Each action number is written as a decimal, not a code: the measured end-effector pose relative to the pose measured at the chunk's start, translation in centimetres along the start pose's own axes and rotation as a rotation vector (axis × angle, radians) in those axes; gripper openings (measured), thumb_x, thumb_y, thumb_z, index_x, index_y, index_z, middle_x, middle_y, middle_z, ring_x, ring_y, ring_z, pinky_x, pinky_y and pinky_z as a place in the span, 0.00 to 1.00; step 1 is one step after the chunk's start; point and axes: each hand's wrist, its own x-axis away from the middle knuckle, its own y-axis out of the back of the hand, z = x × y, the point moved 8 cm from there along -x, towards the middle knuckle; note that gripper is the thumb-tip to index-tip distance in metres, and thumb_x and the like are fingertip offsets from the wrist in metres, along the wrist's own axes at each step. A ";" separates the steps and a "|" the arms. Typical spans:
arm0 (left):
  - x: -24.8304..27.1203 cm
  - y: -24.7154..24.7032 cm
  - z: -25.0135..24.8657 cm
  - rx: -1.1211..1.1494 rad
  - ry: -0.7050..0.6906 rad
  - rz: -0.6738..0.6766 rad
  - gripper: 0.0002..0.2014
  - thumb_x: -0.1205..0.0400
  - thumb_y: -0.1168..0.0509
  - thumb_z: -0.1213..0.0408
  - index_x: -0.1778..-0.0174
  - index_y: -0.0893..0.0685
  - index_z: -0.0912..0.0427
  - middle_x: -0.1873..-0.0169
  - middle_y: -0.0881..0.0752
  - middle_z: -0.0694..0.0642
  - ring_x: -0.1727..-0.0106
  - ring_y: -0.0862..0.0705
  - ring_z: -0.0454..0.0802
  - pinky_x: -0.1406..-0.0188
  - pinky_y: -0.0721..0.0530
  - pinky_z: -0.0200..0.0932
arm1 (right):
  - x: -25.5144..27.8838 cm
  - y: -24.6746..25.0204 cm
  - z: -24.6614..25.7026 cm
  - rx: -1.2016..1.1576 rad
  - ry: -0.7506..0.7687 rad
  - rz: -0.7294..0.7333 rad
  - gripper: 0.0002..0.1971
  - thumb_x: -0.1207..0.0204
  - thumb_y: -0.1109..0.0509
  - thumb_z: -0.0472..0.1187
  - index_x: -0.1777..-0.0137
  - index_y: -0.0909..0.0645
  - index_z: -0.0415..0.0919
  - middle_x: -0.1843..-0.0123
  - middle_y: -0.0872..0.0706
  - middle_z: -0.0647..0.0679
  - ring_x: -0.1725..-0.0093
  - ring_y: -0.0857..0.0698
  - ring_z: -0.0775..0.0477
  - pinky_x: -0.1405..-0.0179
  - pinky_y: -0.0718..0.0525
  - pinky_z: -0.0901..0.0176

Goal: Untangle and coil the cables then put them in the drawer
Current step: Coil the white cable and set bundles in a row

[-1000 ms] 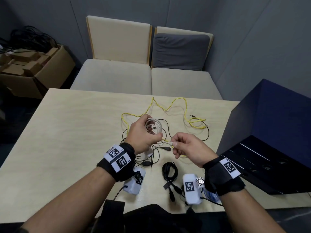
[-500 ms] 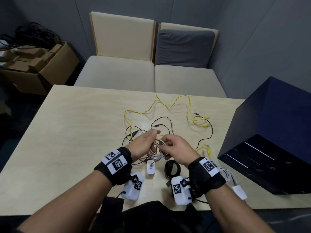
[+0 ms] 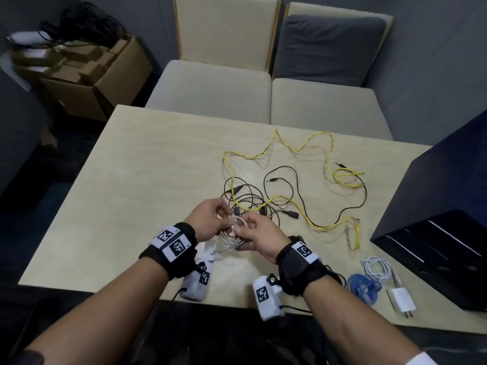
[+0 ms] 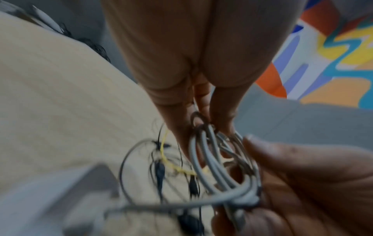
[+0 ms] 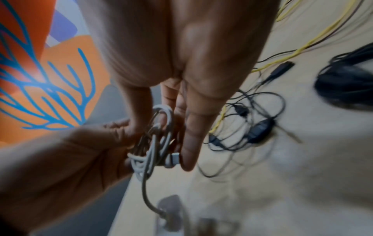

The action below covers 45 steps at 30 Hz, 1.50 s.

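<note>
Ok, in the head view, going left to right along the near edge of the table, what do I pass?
Left hand → white coil held in both hands → right hand → blue coil → white charger → dark drawer unit.

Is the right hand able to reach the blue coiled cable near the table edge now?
Probably not at once: the right hand holds the white cable coil together with the left hand. Nothing covers the blue coiled cable beside that wrist.
</note>
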 end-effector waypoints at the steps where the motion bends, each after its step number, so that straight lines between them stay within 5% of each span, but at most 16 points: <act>1: -0.4 -0.9 0.4 -0.038 0.000 0.009 0.08 0.25 0.28 0.74 0.60 0.20 0.58 0.65 0.20 0.54 0.68 0.18 0.51 0.66 0.19 0.44 | 0.1 0.7 -0.7 0.044 -0.012 -0.039 0.07 0.24 0.30 0.27 0.53 0.24 0.38 0.59 0.16 0.41 0.62 0.14 0.48 0.62 0.12 0.53; 3: -1.1 -3.4 1.3 -0.123 0.002 0.048 0.07 0.25 0.27 0.71 0.58 0.19 0.57 0.62 0.19 0.52 0.66 0.20 0.48 0.65 0.21 0.40 | 0.4 2.4 -2.4 0.178 -0.035 -0.139 0.10 0.27 0.27 0.27 0.56 0.24 0.40 0.62 0.16 0.45 0.66 0.16 0.49 0.67 0.14 0.53; 7: -1.3 -7.1 3.7 -0.336 0.031 0.078 0.10 0.25 0.26 0.63 0.51 0.18 0.54 0.53 0.16 0.52 0.55 0.19 0.49 0.55 0.22 0.38 | 1.3 5.6 -6.0 0.460 -0.144 -0.337 0.10 0.32 0.23 0.33 0.59 0.22 0.42 0.60 0.13 0.41 0.61 0.14 0.39 0.59 0.15 0.45; 11: 0.2 -7.3 7.4 -0.756 0.130 0.139 0.31 0.31 0.23 0.53 0.33 0.26 0.49 0.37 0.28 0.56 0.36 0.26 0.56 0.38 0.21 0.53 | 1.9 7.3 -9.2 0.538 -0.263 -0.442 0.11 0.31 0.23 0.38 0.60 0.25 0.40 0.62 0.17 0.41 0.63 0.19 0.42 0.69 0.21 0.55; 16: 1.7 -6.9 9.2 -1.034 0.081 0.121 0.33 0.31 0.23 0.54 0.32 0.31 0.46 0.38 0.35 0.55 0.38 0.32 0.56 0.50 0.18 0.53 | 1.6 7.3 -9.7 0.720 -0.277 -0.436 0.10 0.24 0.28 0.43 0.48 0.20 0.39 0.51 0.14 0.42 0.54 0.18 0.42 0.59 0.25 0.58; 19: 1.1 -6.9 8.9 -0.983 0.020 0.080 0.26 0.27 0.27 0.59 0.34 0.27 0.49 0.39 0.34 0.55 0.40 0.31 0.56 0.50 0.18 0.51 | 1.8 7.1 -9.4 0.744 -0.258 -0.449 0.19 0.22 0.29 0.43 0.34 0.25 0.40 0.40 0.17 0.43 0.41 0.18 0.40 0.53 0.27 0.59; 24: 1.4 -6.6 8.7 -0.717 -0.045 0.089 0.22 0.25 0.29 0.61 0.35 0.23 0.52 0.40 0.30 0.54 0.38 0.28 0.54 0.41 0.22 0.48 | 2.1 7.1 -9.2 0.764 -0.238 -0.422 0.22 0.23 0.28 0.44 0.31 0.26 0.39 0.38 0.17 0.39 0.39 0.19 0.40 0.46 0.24 0.58; 35: -0.6 -0.7 -1.8 -0.377 -0.257 -0.102 0.08 0.23 0.32 0.66 0.49 0.16 0.55 0.56 0.22 0.49 0.58 0.25 0.45 0.56 0.30 0.37 | 4.2 10.6 -1.1 0.670 -0.084 -0.526 0.08 0.27 0.27 0.46 0.64 0.21 0.48 0.63 0.14 0.49 0.64 0.15 0.44 0.57 0.13 0.48; 40: -2.6 0.2 -6.1 -0.321 -0.301 -0.080 0.07 0.23 0.33 0.67 0.51 0.16 0.55 0.54 0.19 0.54 0.59 0.21 0.48 0.64 0.26 0.27 | 5.8 14.4 4.0 0.623 -0.008 -0.631 0.06 0.25 0.28 0.42 0.61 0.19 0.42 0.66 0.16 0.45 0.67 0.15 0.42 0.65 0.14 0.49; 45: -5.2 -1.7 -9.1 -0.369 -0.296 -0.046 0.09 0.21 0.33 0.66 0.45 0.16 0.57 0.49 0.17 0.52 0.53 0.19 0.49 0.53 0.26 0.37 | 5.6 19.4 6.1 0.641 -0.055 -0.673 0.06 0.25 0.28 0.43 0.58 0.19 0.41 0.62 0.16 0.44 0.67 0.14 0.43 0.71 0.15 0.53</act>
